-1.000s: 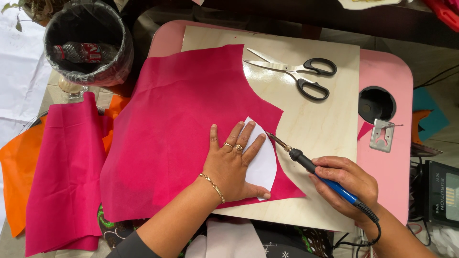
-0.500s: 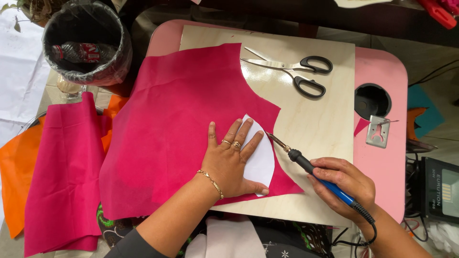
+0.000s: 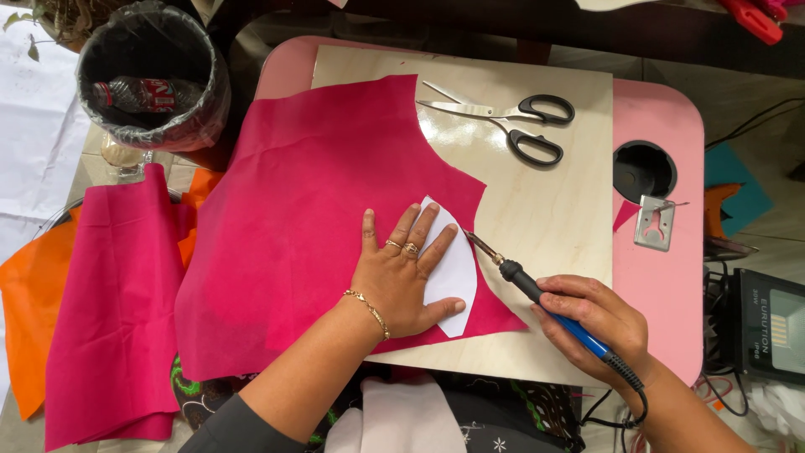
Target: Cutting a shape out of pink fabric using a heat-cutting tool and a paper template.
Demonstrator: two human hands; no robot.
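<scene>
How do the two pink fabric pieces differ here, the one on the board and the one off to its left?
The pink fabric on the board lies spread flat, pinned by the left hand over a white paper template. The pink fabric at left hangs folded and untouched, over orange cloth. The first has a curved cut edge; the other looks straight-edged. Both share one colour.

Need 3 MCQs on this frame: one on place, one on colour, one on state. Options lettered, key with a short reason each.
1. Where do the scissors lie?
A. on the wooden board beyond the cloth
B. in the black bin
C. under the left hand

2. What colour is the cloth under the left hand?
A. orange
B. magenta pink
C. white

3. How is the hot-tip tool held?
A. lying loose on the board
B. gripped in the right hand, tip at the white template's edge
C. standing in the table's round hole

Key: A, they rest open on the wooden board; B, the hand presses the white template on pink cloth; B, right hand grips the blue handle.
</scene>
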